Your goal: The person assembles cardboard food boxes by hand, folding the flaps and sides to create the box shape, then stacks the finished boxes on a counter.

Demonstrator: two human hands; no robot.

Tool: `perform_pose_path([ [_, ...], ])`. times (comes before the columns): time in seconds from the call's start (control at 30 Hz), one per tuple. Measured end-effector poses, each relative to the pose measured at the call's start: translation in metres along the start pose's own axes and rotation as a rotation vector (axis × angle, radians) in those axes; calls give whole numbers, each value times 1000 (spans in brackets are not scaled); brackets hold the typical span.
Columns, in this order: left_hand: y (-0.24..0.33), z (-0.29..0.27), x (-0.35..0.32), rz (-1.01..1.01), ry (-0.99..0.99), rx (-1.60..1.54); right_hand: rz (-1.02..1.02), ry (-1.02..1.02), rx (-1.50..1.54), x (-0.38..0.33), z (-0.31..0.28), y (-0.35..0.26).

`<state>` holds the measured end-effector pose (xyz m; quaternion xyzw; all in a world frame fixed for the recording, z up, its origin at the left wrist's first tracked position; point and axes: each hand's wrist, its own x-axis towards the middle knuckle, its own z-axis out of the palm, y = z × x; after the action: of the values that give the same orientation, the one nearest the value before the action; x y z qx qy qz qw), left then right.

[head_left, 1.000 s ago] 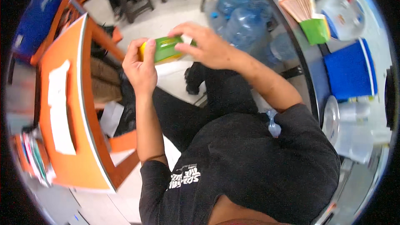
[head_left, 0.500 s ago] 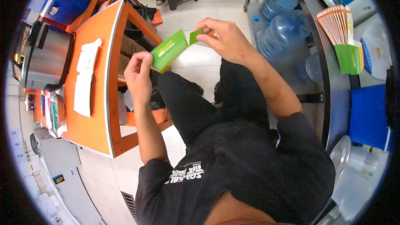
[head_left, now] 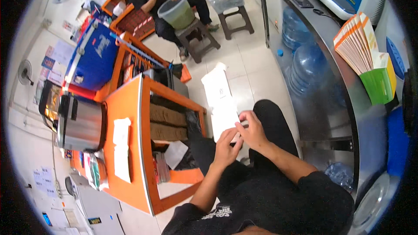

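Observation:
A long white paper piece [head_left: 222, 98] with small dark print stretches away in front of me, over the floor and my legs. Its near end runs under my fingers. My left hand [head_left: 225, 150] is closed at that end, fingers bent and thumb pressed in. Beside it my right hand [head_left: 252, 131] also pinches there, and the two hands touch or nearly touch. A small pale bit shows between the fingertips. A similar white paper piece [head_left: 122, 150] lies on the orange table [head_left: 135, 104] to my left.
A steel cooker [head_left: 82, 124] stands on the orange table. On the right, a green holder [head_left: 378, 85] with fanned packets sits on the steel counter, above large water bottles [head_left: 307, 67]. Ahead, a seated person [head_left: 150, 0] works at a bucket [head_left: 176, 14] on a stool [head_left: 200, 39].
The green packet and green card are gone from my hands, which now hold the white paper piece lower and closer together. My view has tilted up, bringing the seated person in.

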<state>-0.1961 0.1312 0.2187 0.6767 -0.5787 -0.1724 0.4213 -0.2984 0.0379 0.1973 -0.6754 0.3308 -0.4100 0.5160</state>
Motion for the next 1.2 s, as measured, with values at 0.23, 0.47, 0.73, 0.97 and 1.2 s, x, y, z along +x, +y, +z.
perform_pose_path([
  [0.23,-27,-7,36,-458,127,-966,-510,-145,-420,4,-16,-8],
  [0.47,-29,-14,47,-640,111,-855,-519,-61,-454,7,-15,-12],
  [0.73,-30,5,49,-383,226,-659,-176,167,-67,16,-20,-2],
  [0.97,-6,37,48,-56,379,-296,-222,104,-44,18,-17,1],
  [1.2,11,36,50,-90,380,-440,-215,99,61,4,-41,-25],
])
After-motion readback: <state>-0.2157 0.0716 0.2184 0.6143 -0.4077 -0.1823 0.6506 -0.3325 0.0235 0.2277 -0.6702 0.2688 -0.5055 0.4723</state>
